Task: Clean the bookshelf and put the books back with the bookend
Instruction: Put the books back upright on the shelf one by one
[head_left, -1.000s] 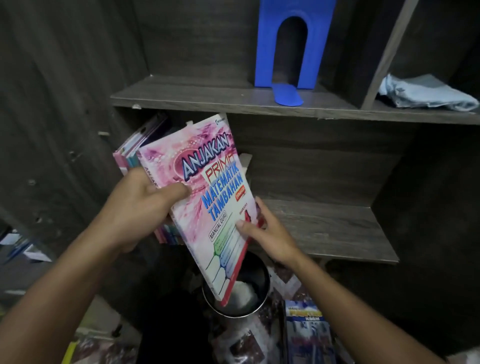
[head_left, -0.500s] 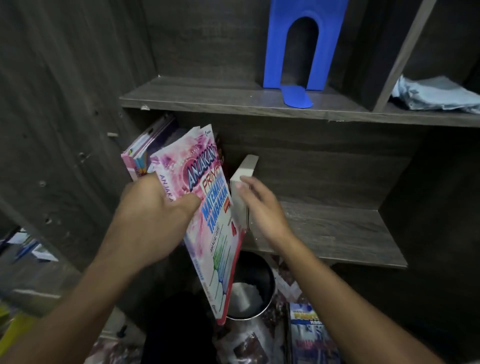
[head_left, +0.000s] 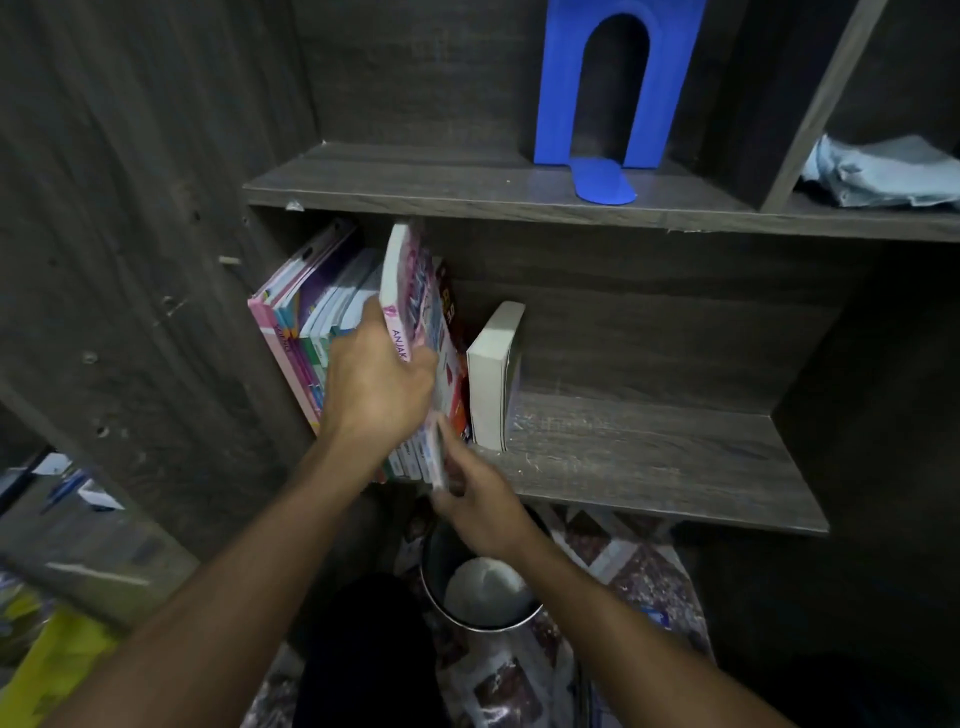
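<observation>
A pink maths book (head_left: 410, 291) stands upright on the lower shelf (head_left: 649, 457), slotted into a row of leaning books (head_left: 311, 322) at the left. My left hand (head_left: 374, 384) grips its spine. My right hand (head_left: 478, 504), blurred, touches the book's lower front corner; its fingers are hard to make out. To the right a thick white book (head_left: 491, 374) stands on its own. A blue bookend (head_left: 613, 93) stands on the upper shelf (head_left: 415, 182).
A light blue cloth (head_left: 883, 171) lies in the upper right compartment. A metal bin (head_left: 483, 587) sits on the patterned floor below the shelf. The cabinet's side wall (head_left: 130, 260) rises at the left. Papers and a yellow item lie at the far left.
The pink book has swung from tilted and cover-up to upright and gone into the row. My right hand left the white book and dropped to the pink book's lower corner.
</observation>
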